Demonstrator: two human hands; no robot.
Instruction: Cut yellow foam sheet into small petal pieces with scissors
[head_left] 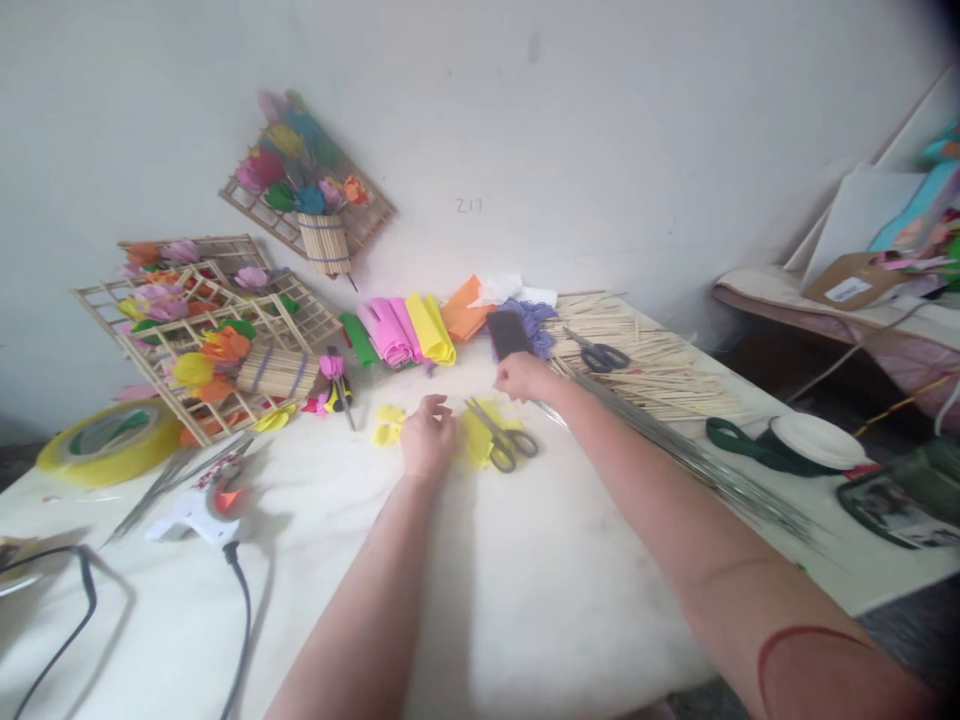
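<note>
My left hand (429,438) is low over the table between cut yellow paper petals (388,425) and a pile of yellow pieces (474,445). Its fingers are loosely bent, thumb and forefinger apart, with nothing visible between them. Black-handled scissors (504,437) lie on the yellow pile. Farther forward, my right hand (523,377) is closed at the near end of a dark phone (510,334), beside the metal wires (660,445). Whatever its fingers hold, if anything, is hidden.
Crepe paper rolls (394,330) and bamboo sticks (660,370) with a second pair of scissors (598,353) line the back. At left are flower-decorated lattices (255,372), a tape roll (112,440) and a corded glue gun (206,505). Green ribbon (780,450) lies right.
</note>
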